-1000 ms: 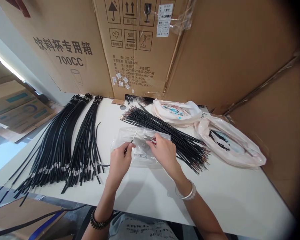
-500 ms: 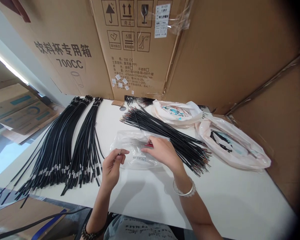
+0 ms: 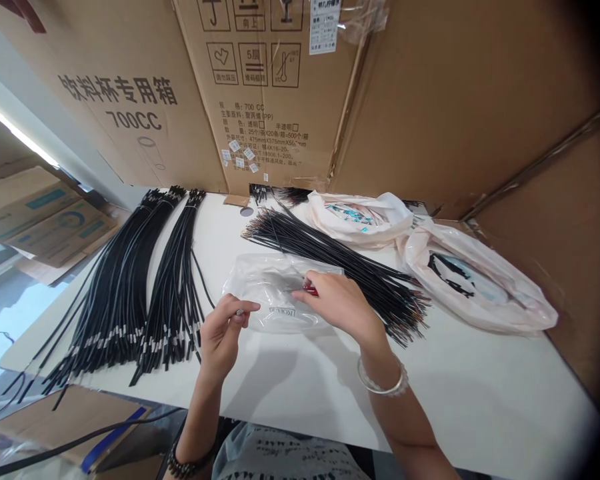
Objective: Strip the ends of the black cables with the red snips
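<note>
My left hand is closed, its thumb and forefinger pinching the end of a black cable. A small grey tip shows between those fingers; the cable's other end lies toward the left bundle. To the right, my right hand is closed around a small red-handled tool with a thin tip pointing left; its exact kind is hidden by the fingers. Both hands are over a clear plastic bag with a printed label, lying on the white table. The hands are apart.
Bundles of black cables with pale sleeves lie at left. Another black cable bundle with copper-coloured ends lies behind my right hand. Two white bags of small parts stand at right. Cardboard walls the table's back.
The view has tipped slightly downward and shifted. My right hand and the red tool have moved a little right, away from my left hand, which keeps its pinch.
</note>
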